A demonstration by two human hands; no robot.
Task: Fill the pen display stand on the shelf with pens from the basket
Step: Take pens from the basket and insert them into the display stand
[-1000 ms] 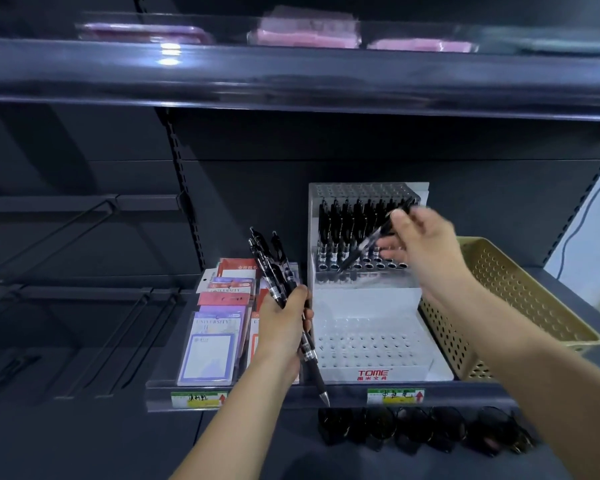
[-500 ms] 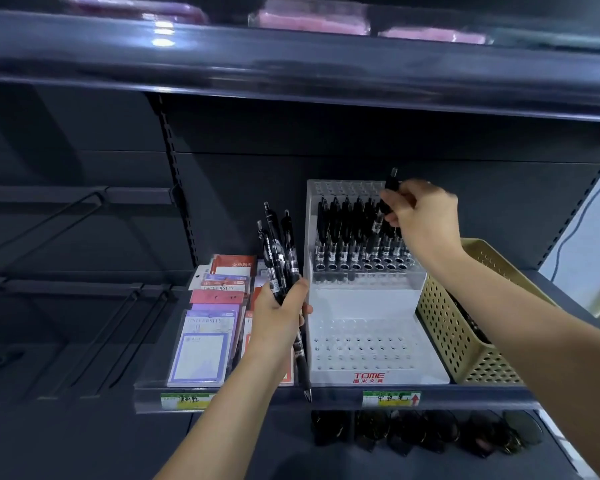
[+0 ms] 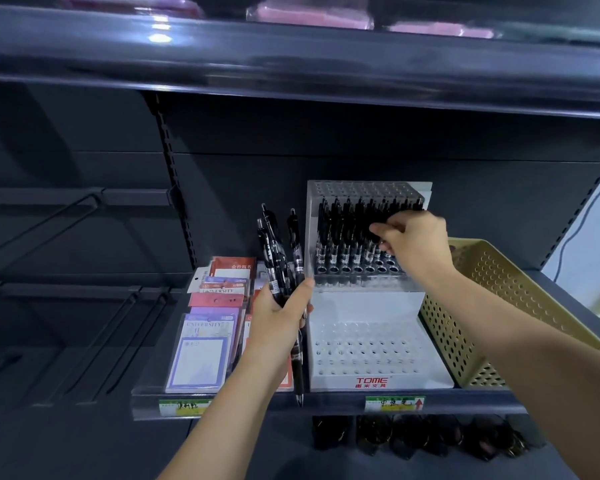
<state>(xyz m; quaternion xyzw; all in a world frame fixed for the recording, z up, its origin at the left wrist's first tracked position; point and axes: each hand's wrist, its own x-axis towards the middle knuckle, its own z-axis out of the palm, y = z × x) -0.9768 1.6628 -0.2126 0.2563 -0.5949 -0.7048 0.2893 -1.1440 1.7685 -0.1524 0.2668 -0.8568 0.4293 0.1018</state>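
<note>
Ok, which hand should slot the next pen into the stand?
Right. The right hand is at the upper tier of the pen display stand, pinching a pen there. The left hand grips a bundle of pens beside the stand, so it probably serves best as the supply.

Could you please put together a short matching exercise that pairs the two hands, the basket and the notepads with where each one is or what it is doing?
Column A
1. left hand
2. right hand
3. basket
4. notepads

Column B
a. on the shelf, right of the pen display stand
b. grips a bundle of black pens
c. on the shelf, left of the stand
d. reaches the standing pens in the stand's upper tier

Pairs: 1-b; 2-d; 3-a; 4-c
</note>
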